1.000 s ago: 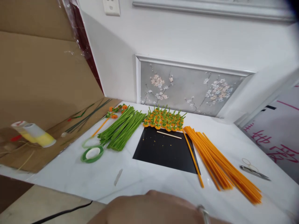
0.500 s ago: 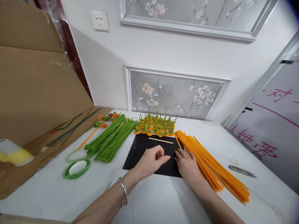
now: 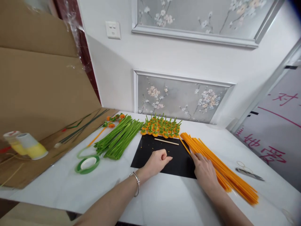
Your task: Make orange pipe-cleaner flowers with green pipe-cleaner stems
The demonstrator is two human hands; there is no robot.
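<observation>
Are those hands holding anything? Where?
Left hand: nothing visible. Right hand: meets an orange stick where it disappears beneath the fingers; I can't tell if it's gripped.

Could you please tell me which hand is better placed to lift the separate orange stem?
Likely the right hand: its fingers are at the orange stem, while the left hand is over the black sheet, farther away.
</observation>
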